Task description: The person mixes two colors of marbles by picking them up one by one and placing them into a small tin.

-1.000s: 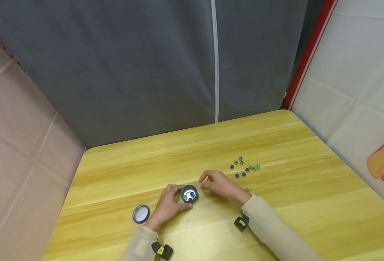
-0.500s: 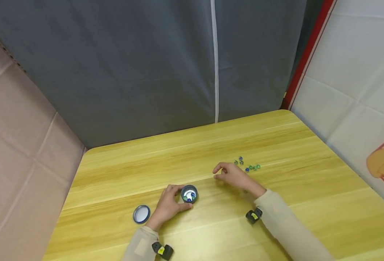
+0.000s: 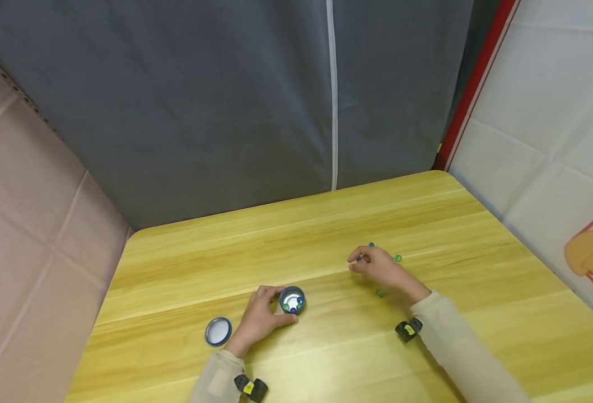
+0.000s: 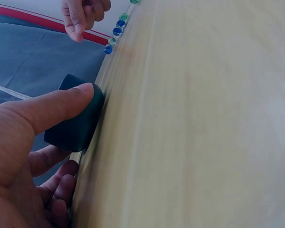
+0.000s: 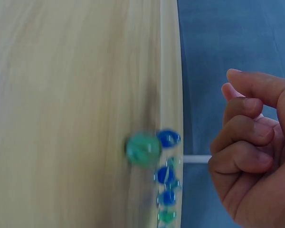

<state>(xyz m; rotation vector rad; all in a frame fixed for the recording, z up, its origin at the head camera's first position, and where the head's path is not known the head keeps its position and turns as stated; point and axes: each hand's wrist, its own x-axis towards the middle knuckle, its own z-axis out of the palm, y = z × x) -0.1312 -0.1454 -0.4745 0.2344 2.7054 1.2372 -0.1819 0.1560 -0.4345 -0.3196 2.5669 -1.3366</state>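
My left hand (image 3: 262, 319) holds a small dark blue round tin (image 3: 282, 293) upright on the table, thumb on the near side and fingers behind. Several blue and green marbles (image 3: 293, 309) lie in its bottom. In the left wrist view the thumb presses the side of the tin (image 4: 71, 130). My right hand (image 3: 379, 267) hovers over the loose marbles at the right, index finger and thumb apart. A blue marble (image 3: 359, 259) shows between them, and the hand hides others. In the right wrist view the right hand (image 5: 251, 142) has loosely curled fingers and holds nothing.
The tin's round lid (image 3: 218, 331) lies inside up, left of my left hand. A green marble (image 3: 380, 293) sits nearer me, apart from the cluster. Another green marble (image 3: 397, 258) is right of my hand. A grey curtain (image 3: 225, 112) hangs behind the wooden table (image 3: 200, 246).
My right hand has moved from beside the tin rightward and away from me, over the loose marbles. The left hand and tin stay in place; the marbles inside have shifted slightly.
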